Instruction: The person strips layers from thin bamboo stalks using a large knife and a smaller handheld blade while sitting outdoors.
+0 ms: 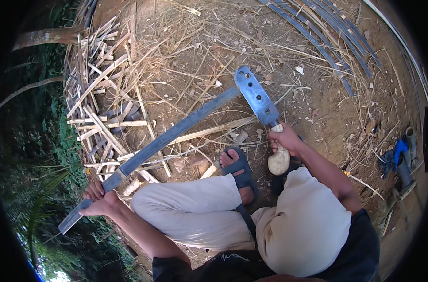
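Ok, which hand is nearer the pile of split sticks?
Left. The left hand, gripping the dark strip, is by the lower end of the pile of split sticks; the right hand, on the knife handle, is farther to its right.

Left hand (101, 203), right hand (286, 139) (both curled)

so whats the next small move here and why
Probably nudge the cleaver lightly into the bamboo strip at its far end: the blade sits at or very near that end, the right hand holds the pale handle, and the left hand holds the strip near its other end.
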Motion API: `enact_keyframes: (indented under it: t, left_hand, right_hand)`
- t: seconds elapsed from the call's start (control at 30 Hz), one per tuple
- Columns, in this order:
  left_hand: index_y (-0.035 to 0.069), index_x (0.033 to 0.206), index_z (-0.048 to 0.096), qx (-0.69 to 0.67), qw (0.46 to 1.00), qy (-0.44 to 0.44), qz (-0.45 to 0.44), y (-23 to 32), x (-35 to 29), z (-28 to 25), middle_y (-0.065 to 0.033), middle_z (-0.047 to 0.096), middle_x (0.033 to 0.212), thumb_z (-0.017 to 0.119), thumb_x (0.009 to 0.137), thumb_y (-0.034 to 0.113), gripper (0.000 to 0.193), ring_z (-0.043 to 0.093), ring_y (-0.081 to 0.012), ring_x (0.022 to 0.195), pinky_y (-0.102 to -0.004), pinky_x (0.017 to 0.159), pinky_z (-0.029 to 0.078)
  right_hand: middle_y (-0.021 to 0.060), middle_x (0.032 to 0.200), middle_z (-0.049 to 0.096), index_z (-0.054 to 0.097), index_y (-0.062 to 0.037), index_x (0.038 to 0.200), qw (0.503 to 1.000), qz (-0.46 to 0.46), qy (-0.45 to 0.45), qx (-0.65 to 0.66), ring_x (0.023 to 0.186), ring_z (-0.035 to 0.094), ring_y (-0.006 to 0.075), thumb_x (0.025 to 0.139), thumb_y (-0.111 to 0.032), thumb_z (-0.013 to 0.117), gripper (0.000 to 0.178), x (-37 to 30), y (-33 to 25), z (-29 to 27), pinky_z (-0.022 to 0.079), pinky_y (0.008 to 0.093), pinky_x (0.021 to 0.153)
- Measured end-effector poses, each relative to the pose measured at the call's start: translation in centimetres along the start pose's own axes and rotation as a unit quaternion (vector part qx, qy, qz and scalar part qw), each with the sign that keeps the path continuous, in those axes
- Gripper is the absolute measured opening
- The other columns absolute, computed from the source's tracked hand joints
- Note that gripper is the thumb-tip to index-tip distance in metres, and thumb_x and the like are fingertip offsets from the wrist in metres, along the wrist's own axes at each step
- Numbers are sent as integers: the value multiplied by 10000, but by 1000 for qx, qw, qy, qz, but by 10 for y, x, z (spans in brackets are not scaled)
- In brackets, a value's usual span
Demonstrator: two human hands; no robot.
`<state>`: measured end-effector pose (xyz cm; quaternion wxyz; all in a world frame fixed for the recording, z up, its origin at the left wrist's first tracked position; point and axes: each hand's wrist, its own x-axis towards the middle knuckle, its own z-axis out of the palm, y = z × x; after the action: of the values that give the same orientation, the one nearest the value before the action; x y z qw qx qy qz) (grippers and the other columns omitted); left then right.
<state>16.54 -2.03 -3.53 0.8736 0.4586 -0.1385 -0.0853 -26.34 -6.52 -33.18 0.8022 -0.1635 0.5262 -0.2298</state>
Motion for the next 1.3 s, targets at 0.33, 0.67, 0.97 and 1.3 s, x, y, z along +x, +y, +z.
enact_keyframes:
  t: [0.33,0.67,0.97,1.3]
  left_hand:
    - [132,650,327,18,1000,0,11,1,0,-12,2,202,502,280,955,676,625,162,-117,415,-255,378,148]
    - [131,657,314,-5,1000,2,10,2,3,-21,3,197,502,301,962,637,590,160,-122,421,-259,381,151]
    - [121,683,317,51,996,68,15,-2,2,-14,2,212,535,180,963,692,650,162,-122,437,-256,372,161]
    - [118,766,302,148,964,220,31,-6,6,-14,-8,258,631,182,994,633,576,195,-142,517,-277,417,220]
  right_hand:
    - [48,638,526,490,-30,900,998,20,-9,63,473,520,136,824,-15,618,150,12,-4,-7,492,322,429]
    - [62,635,545,503,-16,884,993,19,-104,-58,488,556,169,811,-18,632,148,-1,3,10,501,338,454]
    - [53,647,540,510,-19,915,1000,14,-6,17,487,539,148,817,-9,612,142,12,8,-2,496,321,435]
    - [59,631,525,480,-7,907,1000,-11,11,17,482,542,155,813,18,609,162,1,10,5,498,339,431]
